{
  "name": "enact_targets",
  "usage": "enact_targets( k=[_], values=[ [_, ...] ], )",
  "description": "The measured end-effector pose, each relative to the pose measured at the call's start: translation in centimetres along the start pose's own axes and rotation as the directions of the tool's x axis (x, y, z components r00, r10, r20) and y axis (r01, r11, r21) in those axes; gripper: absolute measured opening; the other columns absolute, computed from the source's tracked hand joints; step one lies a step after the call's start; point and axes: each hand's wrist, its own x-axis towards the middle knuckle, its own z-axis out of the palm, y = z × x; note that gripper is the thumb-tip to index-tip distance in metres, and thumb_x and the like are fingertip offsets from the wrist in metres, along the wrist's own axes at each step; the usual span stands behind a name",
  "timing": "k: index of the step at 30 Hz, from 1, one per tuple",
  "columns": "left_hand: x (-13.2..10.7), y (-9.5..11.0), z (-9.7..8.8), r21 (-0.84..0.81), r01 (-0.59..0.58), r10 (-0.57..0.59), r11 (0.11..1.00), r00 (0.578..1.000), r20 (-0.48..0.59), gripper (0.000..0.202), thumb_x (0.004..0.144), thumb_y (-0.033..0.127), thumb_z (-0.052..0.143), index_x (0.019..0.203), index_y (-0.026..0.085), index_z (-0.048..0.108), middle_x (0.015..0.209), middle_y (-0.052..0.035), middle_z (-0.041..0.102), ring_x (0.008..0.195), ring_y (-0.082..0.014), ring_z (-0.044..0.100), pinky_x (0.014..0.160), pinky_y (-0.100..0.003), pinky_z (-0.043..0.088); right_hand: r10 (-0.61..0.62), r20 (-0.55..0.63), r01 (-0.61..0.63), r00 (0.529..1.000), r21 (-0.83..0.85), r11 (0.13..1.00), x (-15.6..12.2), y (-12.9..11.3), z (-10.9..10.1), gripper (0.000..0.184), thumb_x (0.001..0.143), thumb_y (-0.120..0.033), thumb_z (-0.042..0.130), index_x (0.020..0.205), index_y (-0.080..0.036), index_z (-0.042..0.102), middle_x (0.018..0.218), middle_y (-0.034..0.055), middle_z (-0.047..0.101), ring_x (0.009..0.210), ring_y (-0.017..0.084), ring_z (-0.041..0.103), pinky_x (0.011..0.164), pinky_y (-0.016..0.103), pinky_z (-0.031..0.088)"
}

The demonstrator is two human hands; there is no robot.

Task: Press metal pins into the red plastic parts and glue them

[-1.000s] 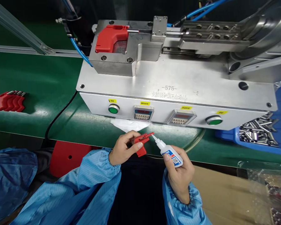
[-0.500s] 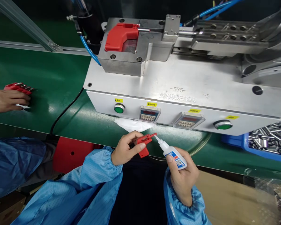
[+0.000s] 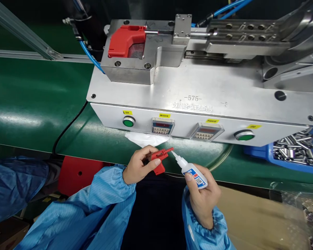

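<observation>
My left hand [image 3: 138, 166] is closed on a small red plastic part [image 3: 159, 158], held in front of the metal machine. My right hand [image 3: 203, 198] grips a small white glue bottle [image 3: 193, 172] with a blue label. The bottle's thin nozzle touches the right tip of the red part. Both arms wear light blue sleeves. A white cloth [image 3: 144, 139] lies on the green belt just behind the hands.
A metal fixture machine [image 3: 198, 90] with green buttons [image 3: 128, 121] and two small displays stands on the green conveyor belt [image 3: 36, 100]. A red part [image 3: 125, 41] sits clamped in its top left. A blue bin of metal pins [image 3: 294, 149] lies right. Another person's blue sleeve [image 3: 13, 184] is at left.
The stack of red parts on the belt at left is gone; another person's hand reached for it half a second ago and has left the view. My hands have hardly moved.
</observation>
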Motion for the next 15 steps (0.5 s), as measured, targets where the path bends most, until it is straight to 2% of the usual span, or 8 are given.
enact_targets(
  k=[6,12,15],
  values=[
    [-0.14,0.05,0.1,0.007,-0.001,0.001,1.0,0.999,-0.038,0.036,0.098,0.054,0.07,0.099,0.018,0.07,0.067,0.0026,0.056,0.058,-0.0118,0.047,0.056,-0.024,0.041,-0.042,0.007,0.042,0.999,0.016,0.999,0.51,0.02,0.29,0.012,0.096,-0.032,0.072,0.095,-0.021,0.075,0.065,-0.0033,0.064,0.049,0.011,0.051,0.045,0.023,0.039],
    [-0.13,0.02,0.06,0.017,-0.013,0.014,1.0,1.0,-0.021,0.032,0.099,0.05,0.07,0.099,0.018,0.07,0.068,0.0025,0.056,0.059,-0.0119,0.048,0.057,-0.024,0.042,0.007,0.003,-0.007,1.0,-0.02,1.0,0.36,-0.04,0.2,0.02,0.097,-0.039,0.071,0.096,-0.02,0.076,0.067,-0.0011,0.066,0.051,0.013,0.053,0.047,0.025,0.042],
    [-0.04,0.04,0.05,0.029,-0.024,0.024,0.999,1.0,-0.001,0.027,0.1,0.046,0.07,0.099,0.019,0.069,0.07,0.0028,0.056,0.06,-0.0118,0.048,0.057,-0.024,0.042,0.006,-0.006,-0.006,1.0,-0.005,1.0,0.06,-0.04,0.11,0.016,0.097,-0.036,0.071,0.096,-0.02,0.075,0.068,-0.0015,0.066,0.052,0.012,0.054,0.048,0.024,0.042]
  ],
)
